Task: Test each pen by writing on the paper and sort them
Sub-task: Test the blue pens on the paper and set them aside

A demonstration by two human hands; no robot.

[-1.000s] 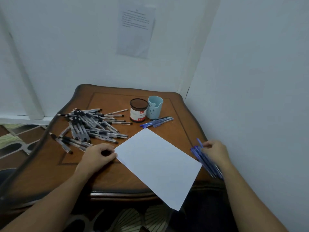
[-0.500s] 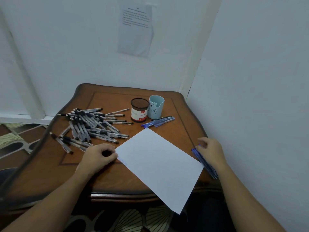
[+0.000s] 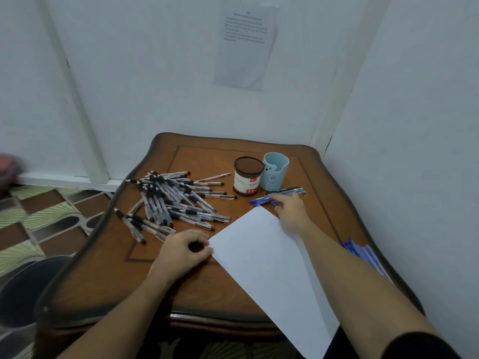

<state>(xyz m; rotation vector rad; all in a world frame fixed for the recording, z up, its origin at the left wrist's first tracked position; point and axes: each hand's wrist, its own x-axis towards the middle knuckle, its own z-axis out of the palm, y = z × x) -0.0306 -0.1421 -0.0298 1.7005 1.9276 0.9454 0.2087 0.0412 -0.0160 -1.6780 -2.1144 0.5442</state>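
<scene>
Pens sit in three groups in the head view: a big loose pile of black pens (image 3: 176, 200) on the left half of the table (image 3: 103, 268), a few blue pens (image 3: 261, 200) lying just in front of the two cups, and a bundle of blue pens (image 3: 368, 255) at the right table edge, partly hidden behind my right forearm. The paper (image 3: 272, 275) lies skewed across the near right part of the table, its near corner hanging over the front edge. My left hand (image 3: 184, 252) rests on the table with its fingers curled and the thumb tip at the paper's left corner; I can't tell if it pinches the sheet or just touches it. My right hand (image 3: 290, 206) is out past the paper's far corner, fingers fairly straight, tips lying on the blue pens by the cups and not wrapped round any. The brown-lidded can (image 3: 246, 180) and light blue cup (image 3: 274, 172) stand upright and touching. A printed sheet (image 3: 246, 47) hangs on the wall behind.
</scene>
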